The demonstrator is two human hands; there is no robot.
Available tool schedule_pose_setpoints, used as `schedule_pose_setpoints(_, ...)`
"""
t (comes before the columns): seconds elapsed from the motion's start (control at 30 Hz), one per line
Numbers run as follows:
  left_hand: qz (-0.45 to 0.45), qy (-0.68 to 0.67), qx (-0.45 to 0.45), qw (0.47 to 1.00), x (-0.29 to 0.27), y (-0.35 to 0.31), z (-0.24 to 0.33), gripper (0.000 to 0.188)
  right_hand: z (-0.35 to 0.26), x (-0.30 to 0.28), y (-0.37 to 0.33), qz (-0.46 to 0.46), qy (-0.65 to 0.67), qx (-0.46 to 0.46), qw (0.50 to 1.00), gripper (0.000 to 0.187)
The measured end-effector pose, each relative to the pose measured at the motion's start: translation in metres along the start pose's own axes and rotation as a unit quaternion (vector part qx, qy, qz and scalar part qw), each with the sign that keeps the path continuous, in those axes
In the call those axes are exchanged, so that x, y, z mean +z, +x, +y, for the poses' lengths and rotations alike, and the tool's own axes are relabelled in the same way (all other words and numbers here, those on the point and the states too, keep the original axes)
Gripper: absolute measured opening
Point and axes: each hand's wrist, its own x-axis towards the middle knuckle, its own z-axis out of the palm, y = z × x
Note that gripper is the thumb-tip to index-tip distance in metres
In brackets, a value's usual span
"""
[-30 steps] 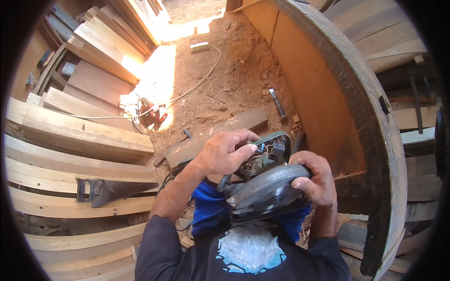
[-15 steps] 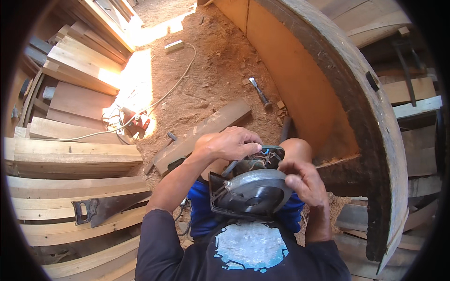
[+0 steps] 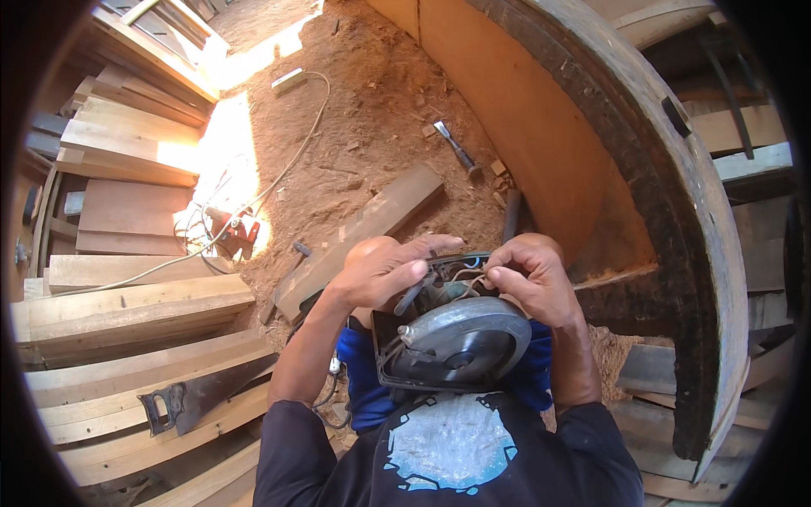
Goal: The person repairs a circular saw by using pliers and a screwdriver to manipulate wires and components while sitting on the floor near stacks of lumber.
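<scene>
"Grey metal shows nearest. Where's the circular saw (image 3: 460,342)?"

"On the lap (image 3: 359,401), long side left to right, just this side of the left hand (image 3: 380,270) and right hand (image 3: 536,275)."

"Fingers?"

"The right's, nearer a pale wire (image 3: 467,281), seem to pinch it; the left's are loosely parted."

"Containers?"

"I see only the opened housing (image 3: 473,255), that wire inside. Beyond: plank (image 3: 363,237), chisel (image 3: 458,150)."

Below the bare fingers (image 3: 435,243), a near-black shirt (image 3: 348,477) carries a large, rounded, pale-grey print (image 3: 452,435) with jagged, dark-outlined light-blue edging. Its dark sleeves (image 3: 293,439) end well short of the fingers. Bright blue shorts (image 3: 359,384) show between shirt and fingers.
</scene>
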Motion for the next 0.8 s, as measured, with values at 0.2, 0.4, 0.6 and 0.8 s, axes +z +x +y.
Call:
schedule_pose_setpoints(0.2,-0.011,0.155,0.109,0.982,-0.008,-0.004,0.002,0.092,0.021,0.0,-0.005,0.069,0.124,0.001,0.99,0.012)
schedule_pose_setpoints(0.4,0.051,0.222,0.109,0.968,0.002,-0.012,0.021,0.068,-0.001,0.002,-0.008,0.054,-0.077,-0.021,0.995,0.022)
schedule_pose_setpoints(0.6,0.107,0.247,0.059,0.961,0.014,-0.015,0.024,0.033,-0.012,-0.004,-0.003,0.009,-0.235,-0.092,0.968,0.023)
schedule_pose_setpoints(0.8,0.183,0.139,0.029,0.973,0.022,-0.018,0.018,0.019,-0.024,0.008,0.009,0.045,-0.281,-0.142,0.948,0.022)
